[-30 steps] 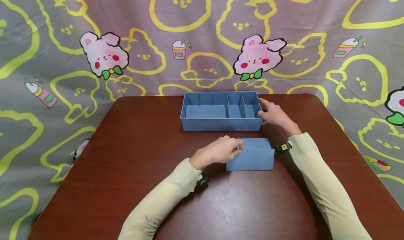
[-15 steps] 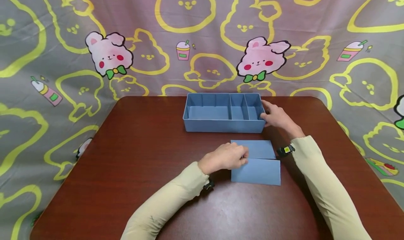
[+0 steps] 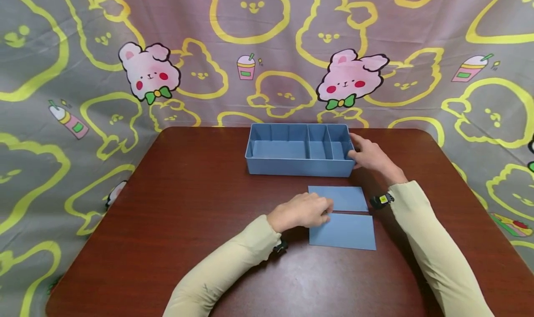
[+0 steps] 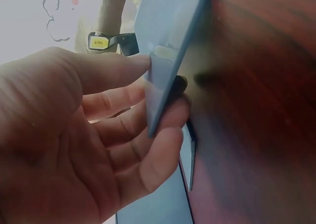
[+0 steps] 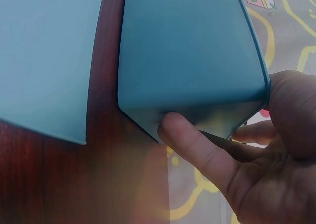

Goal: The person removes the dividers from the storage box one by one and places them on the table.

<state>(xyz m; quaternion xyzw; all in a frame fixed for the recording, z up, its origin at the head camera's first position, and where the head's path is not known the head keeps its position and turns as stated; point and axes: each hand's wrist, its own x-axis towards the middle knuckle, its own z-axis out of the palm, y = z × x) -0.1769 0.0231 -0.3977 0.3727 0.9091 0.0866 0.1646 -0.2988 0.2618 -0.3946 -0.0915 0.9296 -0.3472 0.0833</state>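
My left hand (image 3: 301, 210) pinches the left edge of a thin blue rectangular panel (image 3: 342, 233) between thumb and fingers. In the left wrist view, this panel (image 4: 168, 36) stands tilted to the tabletop. Just beyond it lies a similar blue panel (image 3: 340, 199), flat on the table. A blue divided box (image 3: 299, 167) sits farther back, with one wide compartment at left and two narrow ones at right. At the box's right end, my right hand (image 3: 371, 155) grips the end wall. One finger (image 5: 185, 135) presses its outside in the right wrist view.
The brown wooden table (image 3: 187, 178) has rounded far corners. A patterned cloth (image 3: 233, 25) hangs close behind its back edge and along both sides. Black straps with small devices are on both wrists.
The left hand has lowered the front panel toward me, from steep to leaning flatter, uncovering the panel behind it. The right hand stays at the box's end, and the view has shifted slightly.
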